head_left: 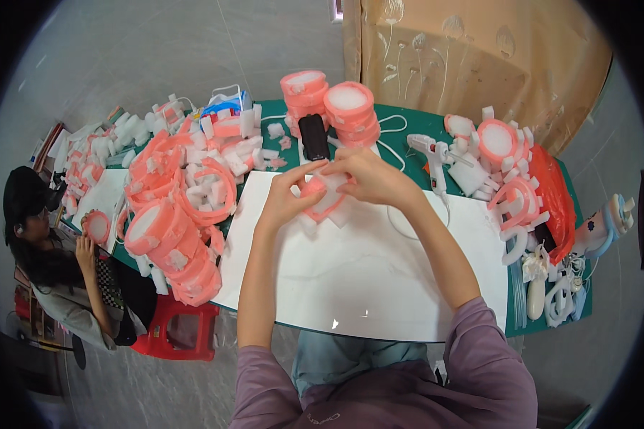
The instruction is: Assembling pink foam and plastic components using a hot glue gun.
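Over the far part of the white board (379, 279), both my hands work on a pink-rimmed white foam piece (329, 201). My left hand (290, 194) is closed on its left side, with the thumb on the pink rim. At the far edge my right hand (368, 175) has its fingers bent and pinched together, close to my left fingertips. Whatever small part lies between those fingertips is hidden. White foam blocks stick out at the near side of the piece. Just beyond my hands stands a black phone-like object (313, 136).
Two stacks of pink-and-white foam rounds (349, 98) stand behind. A white glue gun (429, 151) is to the right, by a red plastic bag (554, 200). Pink foam rings (154, 171) pile up at left. Another person (50, 250) sits far left, near a red stool (182, 332).
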`<action>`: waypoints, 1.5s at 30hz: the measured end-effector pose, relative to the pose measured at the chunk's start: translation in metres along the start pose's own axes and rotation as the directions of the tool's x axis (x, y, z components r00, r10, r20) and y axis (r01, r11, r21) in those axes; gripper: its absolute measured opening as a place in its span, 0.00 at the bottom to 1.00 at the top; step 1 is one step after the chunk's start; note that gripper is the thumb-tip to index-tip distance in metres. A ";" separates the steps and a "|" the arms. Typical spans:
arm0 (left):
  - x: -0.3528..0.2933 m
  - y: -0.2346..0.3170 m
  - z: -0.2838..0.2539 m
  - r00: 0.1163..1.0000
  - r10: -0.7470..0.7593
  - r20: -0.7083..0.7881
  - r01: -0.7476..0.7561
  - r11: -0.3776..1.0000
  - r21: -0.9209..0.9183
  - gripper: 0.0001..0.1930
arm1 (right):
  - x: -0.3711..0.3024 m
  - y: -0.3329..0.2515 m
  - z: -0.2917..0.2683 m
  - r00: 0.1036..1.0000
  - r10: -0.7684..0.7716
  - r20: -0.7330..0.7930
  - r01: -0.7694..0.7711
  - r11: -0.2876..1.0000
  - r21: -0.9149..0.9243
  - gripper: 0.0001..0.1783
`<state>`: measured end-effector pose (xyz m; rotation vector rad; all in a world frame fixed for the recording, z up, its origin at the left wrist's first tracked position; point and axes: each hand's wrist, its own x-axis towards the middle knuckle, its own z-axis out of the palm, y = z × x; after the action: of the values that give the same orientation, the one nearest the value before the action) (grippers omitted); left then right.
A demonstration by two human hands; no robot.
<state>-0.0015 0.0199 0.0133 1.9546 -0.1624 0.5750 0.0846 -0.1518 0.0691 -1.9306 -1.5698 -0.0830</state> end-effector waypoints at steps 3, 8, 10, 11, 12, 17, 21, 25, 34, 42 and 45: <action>-0.001 0.000 -0.002 0.997 -0.021 0.078 0.015 0.998 0.066 0.26 | 0.004 0.005 -0.001 0.996 0.018 0.082 -0.021 0.999 0.029 0.21; 0.001 -0.001 -0.001 0.999 0.013 0.050 -0.016 0.998 0.063 0.25 | 0.010 0.003 -0.002 0.997 0.011 0.076 -0.008 0.999 -0.032 0.19; 0.002 -0.003 0.000 0.998 0.002 0.061 -0.007 0.996 0.094 0.24 | 0.011 0.005 -0.006 0.997 0.001 0.078 0.001 0.999 -0.033 0.19; 0.003 -0.003 0.000 0.997 0.006 0.079 -0.016 0.992 0.124 0.24 | 0.011 0.006 -0.005 0.996 0.002 0.089 0.000 1.000 -0.021 0.19; 0.004 -0.001 0.002 0.997 -0.003 0.076 -0.005 0.995 0.103 0.23 | 0.011 0.007 -0.006 0.996 0.032 0.083 -0.031 0.999 -0.021 0.19; 0.006 0.008 0.001 0.992 -0.045 0.118 0.030 0.991 0.129 0.21 | 0.008 0.009 -0.006 0.995 0.086 0.044 -0.087 0.996 0.007 0.20; 0.006 0.002 0.000 0.992 -0.064 0.109 0.050 0.991 0.122 0.22 | 0.009 0.005 -0.002 0.995 0.102 0.006 -0.102 0.994 -0.033 0.19; 0.007 -0.006 0.000 0.993 -0.082 0.089 0.076 0.994 0.075 0.21 | 0.015 0.007 0.001 0.997 -0.005 -0.076 -0.003 0.995 -0.100 0.18; 0.008 -0.001 0.005 0.989 -0.120 0.090 0.110 0.989 0.102 0.20 | 0.021 0.008 -0.007 0.971 0.183 0.152 -0.170 0.981 -0.093 0.18; 0.009 -0.009 0.001 0.999 0.021 0.035 -0.024 0.995 0.100 0.20 | 0.009 0.014 0.012 0.998 -0.045 -0.047 0.038 0.989 -0.142 0.20; 0.009 -0.011 0.001 0.999 0.048 0.021 -0.050 0.991 0.125 0.20 | 0.011 0.008 0.006 0.994 0.027 0.109 -0.011 0.989 -0.149 0.21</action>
<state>0.0101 0.0252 0.0082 2.0829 -0.1899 0.6131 0.0926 -0.1403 0.0661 -2.0968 -1.6581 -0.0883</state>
